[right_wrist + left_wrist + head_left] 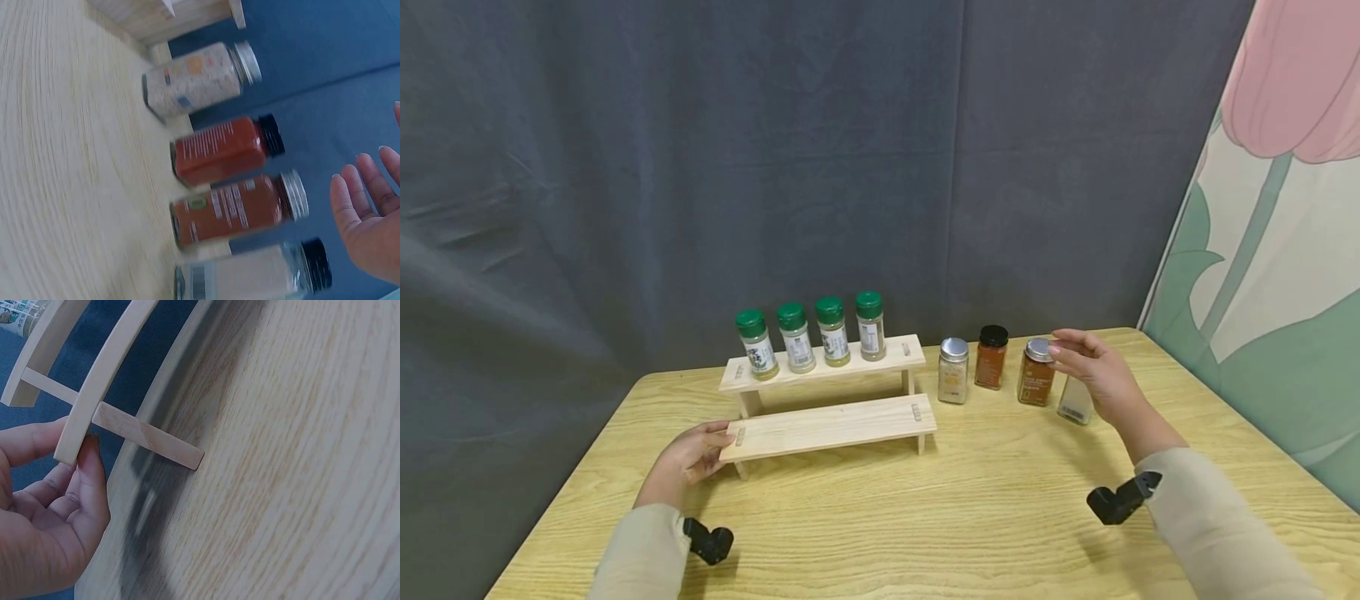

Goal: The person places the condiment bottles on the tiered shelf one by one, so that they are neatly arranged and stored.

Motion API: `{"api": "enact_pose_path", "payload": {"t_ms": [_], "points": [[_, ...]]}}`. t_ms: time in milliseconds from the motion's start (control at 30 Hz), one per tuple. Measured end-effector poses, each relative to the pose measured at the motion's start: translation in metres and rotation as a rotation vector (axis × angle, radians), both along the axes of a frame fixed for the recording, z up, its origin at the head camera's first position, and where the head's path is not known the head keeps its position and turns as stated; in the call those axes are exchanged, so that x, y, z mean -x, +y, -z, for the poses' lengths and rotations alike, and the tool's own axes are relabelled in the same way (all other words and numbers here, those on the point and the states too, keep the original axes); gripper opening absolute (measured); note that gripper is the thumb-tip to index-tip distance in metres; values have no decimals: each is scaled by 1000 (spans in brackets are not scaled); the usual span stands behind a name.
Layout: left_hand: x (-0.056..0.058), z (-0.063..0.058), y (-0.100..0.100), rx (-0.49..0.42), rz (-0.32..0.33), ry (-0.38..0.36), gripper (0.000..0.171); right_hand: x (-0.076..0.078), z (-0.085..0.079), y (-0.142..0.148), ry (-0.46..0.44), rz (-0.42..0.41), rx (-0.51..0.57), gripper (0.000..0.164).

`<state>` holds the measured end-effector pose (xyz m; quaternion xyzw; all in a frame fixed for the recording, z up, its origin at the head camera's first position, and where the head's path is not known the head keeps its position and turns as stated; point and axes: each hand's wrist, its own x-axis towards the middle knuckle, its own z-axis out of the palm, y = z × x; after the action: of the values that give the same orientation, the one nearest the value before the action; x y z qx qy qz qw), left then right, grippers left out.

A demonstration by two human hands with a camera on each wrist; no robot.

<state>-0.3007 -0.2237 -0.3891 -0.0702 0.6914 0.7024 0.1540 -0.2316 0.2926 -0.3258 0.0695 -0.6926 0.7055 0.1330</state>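
Observation:
My left hand [688, 454] pinches the left end of the lower step of a two-step wooden spice rack [835, 427], thumb beneath the board in the left wrist view. My right hand [1093, 367] is raised by the right-hand jars, fingers loosely extended and holding nothing. Nearest it stand a silver-lidded jar of red-brown spice [231, 211] and a black-lidded jar of pale contents [244, 275], partly hidden by the hand in the head view. The right wrist view shows the fingers apart from the lids. Several green-capped spice bottles [833, 342] stand on the upper step.
Left of those jars stand a black-lidded jar of orange-red spice [990, 367] and a silver-lidded jar of pale contents [952, 379]. All rest on a wood-grain table [880, 525]. A dark curtain [805, 167] hangs behind, and a flower-patterned panel [1285, 275] borders the right side.

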Motion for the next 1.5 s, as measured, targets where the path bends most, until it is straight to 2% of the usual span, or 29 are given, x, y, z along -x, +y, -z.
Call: {"api": "enact_pose_path", "payload": {"t_ms": [233, 467, 833, 1233, 1333, 1500], "points": [[0, -1, 0, -5, 6, -1, 63, -8, 0, 19, -9, 22, 30, 16], [-2, -3, 0, -23, 10, 0, 64, -13, 4, 35, 18, 8, 115, 16], [0, -2, 0, -18, 8, -9, 65, -17, 12, 54, 14, 82, 100, 18], [0, -2, -2, -16, 27, -6, 65, -10, 33, 63, -43, 157, 121, 18], [0, -2, -2, -21, 30, -4, 66, -5, 40, 66, -72, 193, 65, 18], [-2, -2, -1, -24, 37, 0, 65, 13, 63, 81, -186, 274, -34, 25]]}}
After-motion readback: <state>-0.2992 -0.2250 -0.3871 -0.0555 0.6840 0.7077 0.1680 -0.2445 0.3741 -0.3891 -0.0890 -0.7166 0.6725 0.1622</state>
